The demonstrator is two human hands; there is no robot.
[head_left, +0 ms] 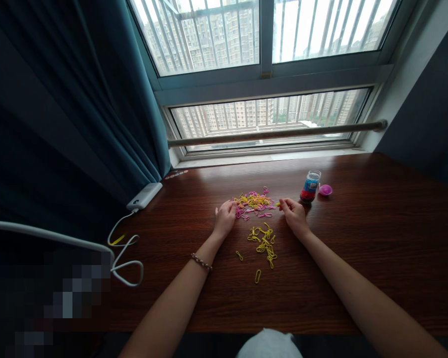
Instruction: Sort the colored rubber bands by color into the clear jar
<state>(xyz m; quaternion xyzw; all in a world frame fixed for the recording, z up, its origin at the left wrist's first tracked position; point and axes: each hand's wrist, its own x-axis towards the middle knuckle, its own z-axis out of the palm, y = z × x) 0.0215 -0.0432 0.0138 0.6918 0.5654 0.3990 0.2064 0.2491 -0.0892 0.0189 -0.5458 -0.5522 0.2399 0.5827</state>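
Note:
A mixed heap of small yellow and pink elastic bands (254, 203) lies on the dark wooden table (358, 248). Nearer to me sits a separate cluster of yellow bands (263, 242), with two loose yellow ones (257, 276) below it. My left hand (225, 218) rests at the left edge of the mixed heap, fingers curled and pinched on a band. My right hand (293, 214) is at the heap's right edge, fingers closed, pinching a small yellow band at its fingertips.
A small clear jar (310, 186) with a red and blue label stands right of the heap, its pink lid (325, 189) beside it. A white power bank (145, 195) with a looping white cable (125, 248) lies at left. Teal curtain on the left, window behind.

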